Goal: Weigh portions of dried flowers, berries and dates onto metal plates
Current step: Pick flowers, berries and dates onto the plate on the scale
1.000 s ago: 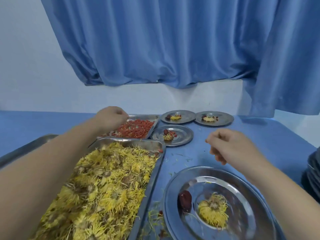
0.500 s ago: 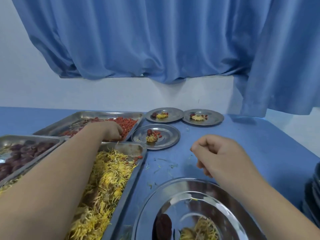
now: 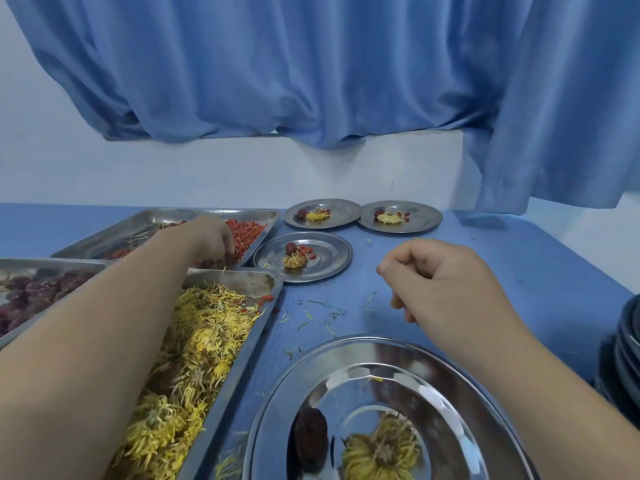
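My left hand [image 3: 211, 240] reaches over the tray of yellow dried flowers [image 3: 207, 327] into the tray of red berries [image 3: 247, 232]. Its fingertips curl down and pinch berries at the tray's near edge. My right hand [image 3: 440, 278] hovers above the blue table, fingers curled with the thumb against the forefinger, and nothing shows in it. Just below it lies the near metal plate [image 3: 346, 368], which holds one dark date [image 3: 310, 438] and one flower [image 3: 381, 448]. A tray of dates [image 3: 34, 289] sits at the far left.
Three small plates with portions stand farther back: one beside the berry tray [image 3: 325, 265], two by the wall [image 3: 341, 209] [image 3: 424, 220]. A stack of dark plates [image 3: 627, 348] is at the right edge. Loose petals litter the table [image 3: 519, 258].
My left hand has dropped from above the berry tray down into the berries. My right hand stays curled above the table. My view has shifted to the left.
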A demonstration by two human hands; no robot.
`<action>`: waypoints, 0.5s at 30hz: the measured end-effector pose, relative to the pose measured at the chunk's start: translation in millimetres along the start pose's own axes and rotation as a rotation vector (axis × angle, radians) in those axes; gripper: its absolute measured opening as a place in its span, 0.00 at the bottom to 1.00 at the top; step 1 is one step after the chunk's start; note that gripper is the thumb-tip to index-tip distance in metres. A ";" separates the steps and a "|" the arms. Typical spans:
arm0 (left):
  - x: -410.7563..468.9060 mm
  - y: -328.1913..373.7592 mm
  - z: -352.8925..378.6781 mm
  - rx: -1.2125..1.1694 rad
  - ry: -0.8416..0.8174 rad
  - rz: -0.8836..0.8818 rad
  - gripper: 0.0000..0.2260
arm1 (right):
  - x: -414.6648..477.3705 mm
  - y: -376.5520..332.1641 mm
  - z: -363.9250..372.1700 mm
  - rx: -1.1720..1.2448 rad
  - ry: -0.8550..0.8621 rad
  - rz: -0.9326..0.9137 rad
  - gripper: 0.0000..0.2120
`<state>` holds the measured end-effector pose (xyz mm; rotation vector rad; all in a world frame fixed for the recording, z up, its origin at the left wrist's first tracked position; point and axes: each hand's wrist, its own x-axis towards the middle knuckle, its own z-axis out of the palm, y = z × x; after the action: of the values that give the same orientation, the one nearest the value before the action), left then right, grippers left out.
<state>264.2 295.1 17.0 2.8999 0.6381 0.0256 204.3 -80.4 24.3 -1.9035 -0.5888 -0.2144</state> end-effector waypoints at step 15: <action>-22.4 9.6 -22.8 -0.015 0.120 0.030 0.12 | 1.9 -2.2 -1.5 0.042 0.004 -0.013 0.08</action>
<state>246.6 280.9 41.5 2.9104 0.6100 0.2089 205.1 -80.6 27.5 -1.8590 -0.5995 -0.2126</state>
